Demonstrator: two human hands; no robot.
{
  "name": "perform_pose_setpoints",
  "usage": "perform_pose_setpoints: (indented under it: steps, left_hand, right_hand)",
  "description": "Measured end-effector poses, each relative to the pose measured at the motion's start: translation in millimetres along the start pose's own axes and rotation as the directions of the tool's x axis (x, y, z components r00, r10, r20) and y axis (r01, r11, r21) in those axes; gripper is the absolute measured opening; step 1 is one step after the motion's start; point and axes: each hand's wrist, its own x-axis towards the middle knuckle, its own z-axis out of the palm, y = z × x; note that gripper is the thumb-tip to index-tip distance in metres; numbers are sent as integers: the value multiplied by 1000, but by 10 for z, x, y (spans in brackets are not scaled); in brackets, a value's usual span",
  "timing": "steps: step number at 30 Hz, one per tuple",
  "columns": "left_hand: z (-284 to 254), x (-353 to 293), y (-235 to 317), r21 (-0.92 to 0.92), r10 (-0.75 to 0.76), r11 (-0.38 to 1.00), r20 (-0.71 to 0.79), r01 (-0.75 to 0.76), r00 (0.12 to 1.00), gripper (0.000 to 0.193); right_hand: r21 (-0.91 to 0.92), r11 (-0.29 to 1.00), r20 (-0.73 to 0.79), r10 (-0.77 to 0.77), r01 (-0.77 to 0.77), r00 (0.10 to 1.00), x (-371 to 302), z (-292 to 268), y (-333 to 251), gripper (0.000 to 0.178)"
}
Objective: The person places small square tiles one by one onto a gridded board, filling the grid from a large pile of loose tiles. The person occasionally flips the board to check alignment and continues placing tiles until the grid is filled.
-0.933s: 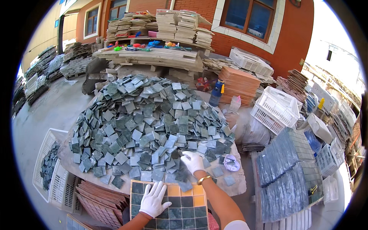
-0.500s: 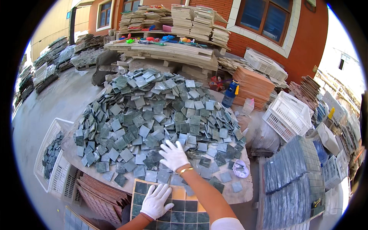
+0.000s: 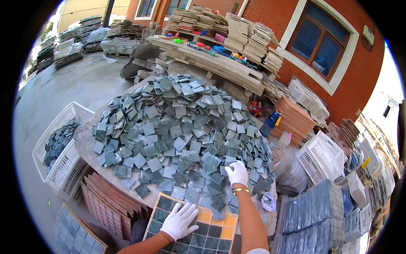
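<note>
My left hand [image 3: 181,221], in a white glove, lies flat with fingers spread on a framed board [image 3: 157,229] with square dark-green tiles set in a grid. Several cells along its upper right show bare orange-yellow [image 3: 229,221]. A loose tile [image 3: 218,214] overlaps the board's upper edge. My right hand [image 3: 237,174], also gloved and with a gold bracelet at the wrist, is at the near right part of a large heap of loose green-grey stone tiles [image 3: 182,127]. Its fingers are curled closed at a small tile [image 3: 223,170] by the fingertips.
A white crate of tiles [image 3: 76,111] stands at the left, above stacked reddish grid boards [image 3: 105,203]. A lilac cup [image 3: 268,202] sits at the table's right edge. Beyond it are a blue bottle [image 3: 270,123], white crates [image 3: 322,156] and wrapped tile stacks [image 3: 311,211].
My right hand has moved to the right over the heap, and its spread fingers have curled closed. My left hand stays flat on the board. The view has turned and tilted.
</note>
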Motion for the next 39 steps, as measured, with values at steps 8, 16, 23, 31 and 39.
perform_pose_setpoints:
  steps: [8,16,23,31,39]
  left_hand:
    - [3,-33,-27,-37,-5,999,-41,3,999,56]
    - [14,-17,-17,-74,-37,997,-96,30,995,52]
    - [108,-48,-44,-72,-101,993,-127,93,987,54]
    - [139,-46,-22,-39,-116,993,-144,112,983,51]
    - [192,-48,-47,-11,-120,993,-139,120,983,51]
  right_hand:
    - [-354,933,161,-1,59,987,-46,439,-745,75]
    - [-429,877,-70,-270,215,960,-331,471,-424,46]
    - [-92,977,-2,-192,191,981,-733,-204,-420,23]
    - [308,940,480,-285,145,829,-1468,-179,-358,29]
    - [45,988,309,-153,147,938,-1901,-47,-557,31]
